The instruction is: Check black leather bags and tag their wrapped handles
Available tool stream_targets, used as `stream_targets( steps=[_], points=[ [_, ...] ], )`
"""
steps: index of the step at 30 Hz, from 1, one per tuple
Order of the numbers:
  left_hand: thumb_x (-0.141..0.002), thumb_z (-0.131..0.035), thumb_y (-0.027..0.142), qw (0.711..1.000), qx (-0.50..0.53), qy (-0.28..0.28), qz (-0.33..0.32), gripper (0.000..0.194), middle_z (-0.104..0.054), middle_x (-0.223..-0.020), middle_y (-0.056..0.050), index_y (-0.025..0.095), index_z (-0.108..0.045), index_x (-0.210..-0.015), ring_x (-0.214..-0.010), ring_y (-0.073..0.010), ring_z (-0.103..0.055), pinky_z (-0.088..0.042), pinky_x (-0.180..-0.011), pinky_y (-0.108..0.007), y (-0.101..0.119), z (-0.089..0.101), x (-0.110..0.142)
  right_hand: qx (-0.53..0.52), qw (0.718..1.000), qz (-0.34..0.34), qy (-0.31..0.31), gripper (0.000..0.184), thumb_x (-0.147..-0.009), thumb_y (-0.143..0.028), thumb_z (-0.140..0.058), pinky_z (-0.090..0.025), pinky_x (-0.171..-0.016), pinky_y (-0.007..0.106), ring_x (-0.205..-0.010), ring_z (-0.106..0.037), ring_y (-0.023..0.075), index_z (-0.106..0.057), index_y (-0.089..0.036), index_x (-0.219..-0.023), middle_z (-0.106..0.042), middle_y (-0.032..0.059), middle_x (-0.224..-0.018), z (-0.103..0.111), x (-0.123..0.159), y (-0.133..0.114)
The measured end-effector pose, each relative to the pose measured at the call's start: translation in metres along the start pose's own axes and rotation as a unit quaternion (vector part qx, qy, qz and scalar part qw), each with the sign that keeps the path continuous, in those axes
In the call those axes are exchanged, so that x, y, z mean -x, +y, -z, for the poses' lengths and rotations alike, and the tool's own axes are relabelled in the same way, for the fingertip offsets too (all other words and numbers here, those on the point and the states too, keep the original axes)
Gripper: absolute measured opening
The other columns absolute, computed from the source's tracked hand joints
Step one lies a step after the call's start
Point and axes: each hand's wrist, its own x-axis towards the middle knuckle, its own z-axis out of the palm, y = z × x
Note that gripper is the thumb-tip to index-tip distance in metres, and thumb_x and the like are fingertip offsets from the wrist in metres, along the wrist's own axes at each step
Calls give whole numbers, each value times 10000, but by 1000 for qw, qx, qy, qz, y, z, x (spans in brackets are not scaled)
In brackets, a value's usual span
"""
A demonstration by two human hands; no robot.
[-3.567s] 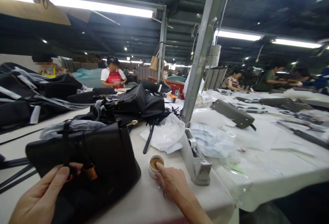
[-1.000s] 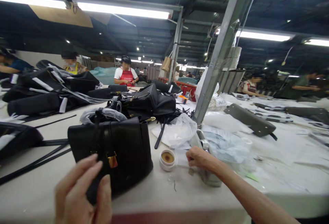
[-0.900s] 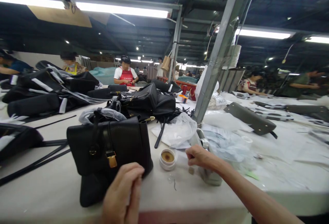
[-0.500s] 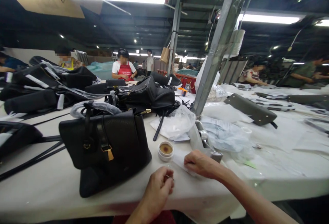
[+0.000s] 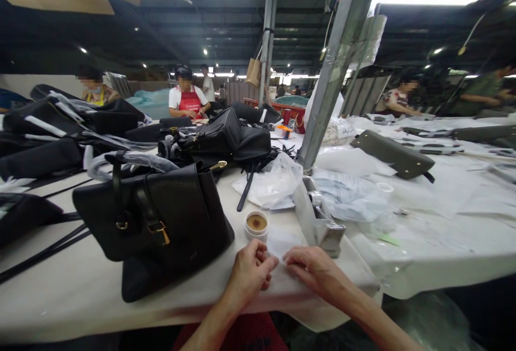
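Head view: left hand (image 5: 252, 269), curled, and right hand (image 5: 312, 266), bent downward, nearly meet; whether either grips anything cannot be told. Black bag (image 5: 177, 208) stands left of the left hand; jar (image 5: 255, 235) sits just beyond that hand. Work seems midway: handle (image 5: 141, 162) wrapped, jar uncovered.

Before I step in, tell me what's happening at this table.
A person's left hand and right hand are close together over the white table, fingers curled; whether they grip anything is unclear. An open white tub with brownish contents stands just beyond the left hand. A black handbag stands upright to the left, touched by neither hand.
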Motion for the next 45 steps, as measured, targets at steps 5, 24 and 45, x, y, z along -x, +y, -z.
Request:
stream_targets(
  steps=[5,24,45],
  points=[
    [-690,-683,234,996,-77,15,-35,451,-539,-630,92,198,-458,-1079,-420,-75,-508,-353,-398,-168,1,-3,-4,-99,991,-80,29,136,-765,-215,-556,-382,-588,233,-608,-559,148,-642,-167,-670,-628,-2,-613,-3,-2,7],
    [-783,-415,126,992,-109,61,18,119,-570,-570,51,220,-465,-730,-327,-80,-492,-279,-310,-162,2,-11,-11,-331,930,-161,22,256,-701,-384,-640,-311,-473,216,-466,-408,93,-576,-165,-583,-481,-51,-472,-9,-10,15],
    [-582,-691,733,990,142,-6,-20,590,-579,-502,47,195,-490,-718,-405,-62,-482,-379,-442,-179,-40,66,20,-658,628,-251,331,140,-781,-91,-544,-492,-466,162,-633,-685,110,-466,-207,-787,-644,-30,-696,-15,-127,18]
  ],
)
